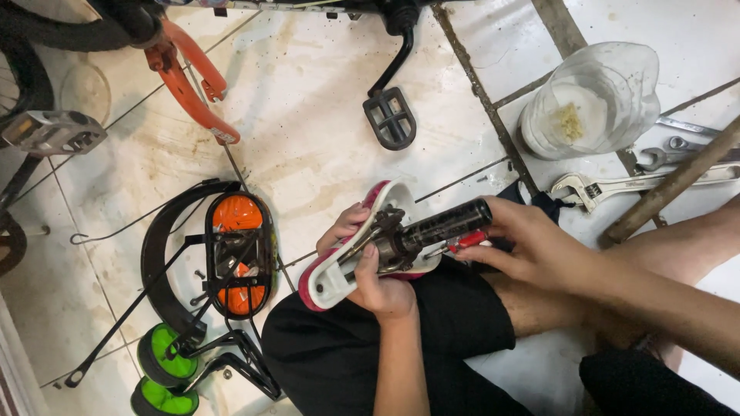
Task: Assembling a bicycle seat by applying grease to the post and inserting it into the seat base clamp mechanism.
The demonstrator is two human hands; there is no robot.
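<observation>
My left hand (368, 270) grips an upturned bicycle saddle (339, 276), white underneath with a pink rim, held over my lap. A dark seat post (447, 224) sticks out of the saddle's clamp toward the right. My right hand (532, 246) holds the far end of that post together with a small red-handled tool (466, 242) pointed at the clamp. I sit on the floor in black shorts.
An adjustable wrench (617, 185) and other spanners (678, 154) lie at right beside a clear plastic container (593, 100) and a brown stick (671, 185). A black mudguard (166, 254), orange reflector bracket (239, 254), green training wheels (166, 370), an orange fork (193, 77) and pedals (389, 117) lie on the white tiles.
</observation>
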